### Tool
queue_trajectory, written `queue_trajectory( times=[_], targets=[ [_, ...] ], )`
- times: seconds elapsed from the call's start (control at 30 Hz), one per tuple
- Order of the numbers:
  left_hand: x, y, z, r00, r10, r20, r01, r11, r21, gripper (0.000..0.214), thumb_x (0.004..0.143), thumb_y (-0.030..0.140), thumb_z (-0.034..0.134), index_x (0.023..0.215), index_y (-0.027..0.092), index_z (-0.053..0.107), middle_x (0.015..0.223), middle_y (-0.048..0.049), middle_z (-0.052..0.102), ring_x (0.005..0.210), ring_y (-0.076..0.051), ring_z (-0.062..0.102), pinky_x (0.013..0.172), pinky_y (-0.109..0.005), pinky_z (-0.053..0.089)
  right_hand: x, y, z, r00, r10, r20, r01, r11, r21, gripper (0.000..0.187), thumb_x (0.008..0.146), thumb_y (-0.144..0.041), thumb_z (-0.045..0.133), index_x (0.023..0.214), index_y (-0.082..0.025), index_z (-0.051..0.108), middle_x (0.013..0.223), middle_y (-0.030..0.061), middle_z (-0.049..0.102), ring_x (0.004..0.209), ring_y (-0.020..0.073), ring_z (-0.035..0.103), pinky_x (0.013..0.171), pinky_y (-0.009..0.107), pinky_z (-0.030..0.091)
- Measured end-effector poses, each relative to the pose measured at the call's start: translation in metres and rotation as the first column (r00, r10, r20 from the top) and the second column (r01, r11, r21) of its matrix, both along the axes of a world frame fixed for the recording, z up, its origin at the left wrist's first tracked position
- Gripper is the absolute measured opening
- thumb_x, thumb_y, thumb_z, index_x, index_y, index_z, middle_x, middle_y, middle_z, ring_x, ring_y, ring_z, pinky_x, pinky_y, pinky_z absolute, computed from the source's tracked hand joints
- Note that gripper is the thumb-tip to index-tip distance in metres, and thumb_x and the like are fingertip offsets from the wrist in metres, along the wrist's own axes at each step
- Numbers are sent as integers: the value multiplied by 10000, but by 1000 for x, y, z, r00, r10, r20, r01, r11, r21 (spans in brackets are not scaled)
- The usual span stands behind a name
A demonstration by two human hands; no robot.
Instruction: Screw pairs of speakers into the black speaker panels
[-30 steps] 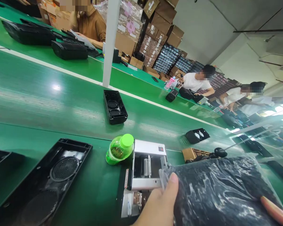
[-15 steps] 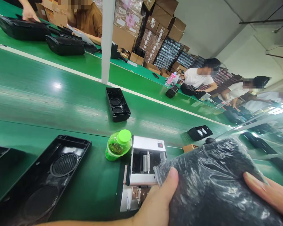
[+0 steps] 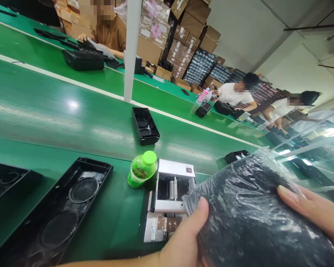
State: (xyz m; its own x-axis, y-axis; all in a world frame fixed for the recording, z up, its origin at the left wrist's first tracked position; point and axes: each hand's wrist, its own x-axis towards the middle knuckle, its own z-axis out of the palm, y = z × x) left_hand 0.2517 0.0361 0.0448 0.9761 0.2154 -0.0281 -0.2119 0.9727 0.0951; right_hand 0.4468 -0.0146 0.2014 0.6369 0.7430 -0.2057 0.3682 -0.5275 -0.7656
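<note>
The crinkled clear plastic bag of black material [image 3: 256,218] sits low at right, above the green bench [image 3: 44,111] – left hand [image 3: 183,241] gripping its near edge, right hand [image 3: 317,213] clasping its far side – just beside a white metal fixture [image 3: 171,185] and green-capped bottle [image 3: 141,170].

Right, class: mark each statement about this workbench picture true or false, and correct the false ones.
1. The left hand and the right hand both grip the plastic-wrapped black bundle. True.
2. The green bottle sits right of the white device. False: it sits left of it.
3. A black shell lies on the belt beyond the bottle. True.
4. The bottle has no cap. False: a green cap is on it.
</note>
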Motion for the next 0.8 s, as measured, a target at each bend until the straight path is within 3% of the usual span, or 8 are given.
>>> queue_trajectory(
  times=[0.1, 0.17, 0.23, 0.37, 0.5, 0.6, 0.67, 0.8],
  targets=[
    [3, -3, -5, 1000, -3, 3, 3, 1000, 6, 916, 798, 896, 774, 1344, 162, 807, 1424, -186, 780, 1455, -449, 645, 1322, -600, 398, -16, 8, 4, 973, -129, -190, 116, 990, -76, 838, 776, -699, 839, 1531, -373, 682, 1327, 160, 829, 867, 397, 857, 683, 512, 713],
    [6, -3, -4, 999, 13, -30, -14, 1000, -24, 953, 744, 904, 812, 1348, 167, 803, 1434, -186, 775, 1456, -460, 640, 1318, -608, 398, -17, 12, 3, 965, -169, -202, 162, 986, -48, 884, 730, -695, 871, 1537, -396, 668, 1357, 147, 821, 900, 399, 858, 651, 486, 705],
    [9, -1, 2, 996, 31, -88, -37, 997, -67, 1024, 643, 897, 885, 1365, 178, 792, 1441, -189, 771, 1451, -480, 636, 1308, -623, 403, -8, 16, 2, 966, -174, -193, 170, 985, -38, 926, 710, -725, 881, 1546, -390, 660, 1351, 153, 823, 885, 388, 858, 632, 464, 695],
    [12, 3, 14, 988, 36, -152, -50, 994, -94, 1139, 506, 888, 946, 1379, 175, 782, 1438, -201, 770, 1456, -509, 618, 1295, -636, 407, 11, 19, 2, 934, -221, -281, 182, 971, -158, 1016, 587, -725, 971, 1491, -339, 711, 1239, 183, 854, 783, 376, 849, 593, 433, 677],
    [8, 6, 21, 996, 79, -47, -82, 994, -78, 1084, 575, 911, 891, 1388, 202, 783, 1462, -179, 761, 1474, -502, 601, 1291, -637, 398, 0, 21, 4, 926, -177, -332, 169, 984, -52, 829, 660, -581, 970, 1425, -365, 737, 1193, 134, 870, 760, 368, 842, 571, 422, 689],
    [3, 10, 23, 996, 78, 41, -77, 997, -26, 993, 662, 876, 858, 1399, 215, 778, 1478, -166, 756, 1479, -496, 594, 1287, -648, 389, -12, 25, 8, 924, -168, -344, 172, 985, -19, 844, 526, -375, 1013, 1333, -391, 764, 1171, 74, 877, 743, 376, 830, 554, 438, 702],
    [1, 12, 24, 998, 49, 37, -48, 999, -5, 962, 677, 845, 867, 1395, 211, 781, 1472, -164, 760, 1475, -496, 598, 1282, -645, 393, -14, 28, 12, 914, -179, -364, 179, 983, -35, 892, 450, -294, 1014, 1303, -391, 771, 1162, 54, 877, 737, 364, 826, 582, 432, 714],
    [6, 10, 22, 999, 31, -35, -32, 999, -42, 1035, 600, 862, 913, 1389, 206, 781, 1451, -173, 770, 1456, -503, 614, 1265, -634, 422, -9, 31, 19, 926, -154, -345, 162, 987, -6, 808, 506, -292, 990, 1279, -393, 774, 1170, 34, 873, 720, 299, 819, 581, 354, 700]
  ],
)
